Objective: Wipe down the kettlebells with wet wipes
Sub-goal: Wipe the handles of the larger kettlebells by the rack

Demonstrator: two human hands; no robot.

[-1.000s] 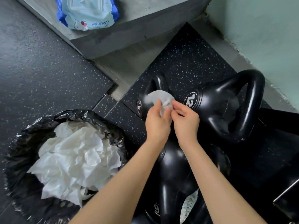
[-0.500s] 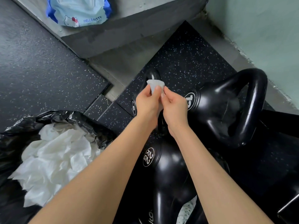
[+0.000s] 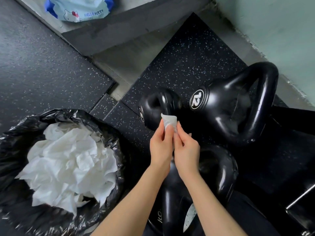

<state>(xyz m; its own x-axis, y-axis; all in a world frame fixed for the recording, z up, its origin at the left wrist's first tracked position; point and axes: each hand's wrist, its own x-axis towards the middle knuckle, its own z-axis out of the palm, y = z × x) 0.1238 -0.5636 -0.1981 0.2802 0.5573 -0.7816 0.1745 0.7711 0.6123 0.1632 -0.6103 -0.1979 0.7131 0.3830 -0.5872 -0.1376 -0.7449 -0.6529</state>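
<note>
Three glossy black kettlebells stand on the speckled floor mat: a small one [image 3: 154,106] in the middle, a big one marked 12 [image 3: 226,103] to its right, and a third [image 3: 216,169] below my hands. My left hand [image 3: 161,145] and my right hand [image 3: 186,150] both pinch a small folded white wet wipe [image 3: 169,120] just in front of the small kettlebell's handle. Whether the wipe touches the handle I cannot tell.
A bin lined with a black bag [image 3: 15,167] at lower left is full of crumpled used wipes [image 3: 68,164]. A blue pack of wet wipes [image 3: 80,9] lies on the grey concrete step [image 3: 105,34] at the top. A green wall [image 3: 272,23] runs along the right.
My two hands came back toward me and lower with the wipe, off the top of the small kettlebell's handle. The view swung left, showing more of the bin.
</note>
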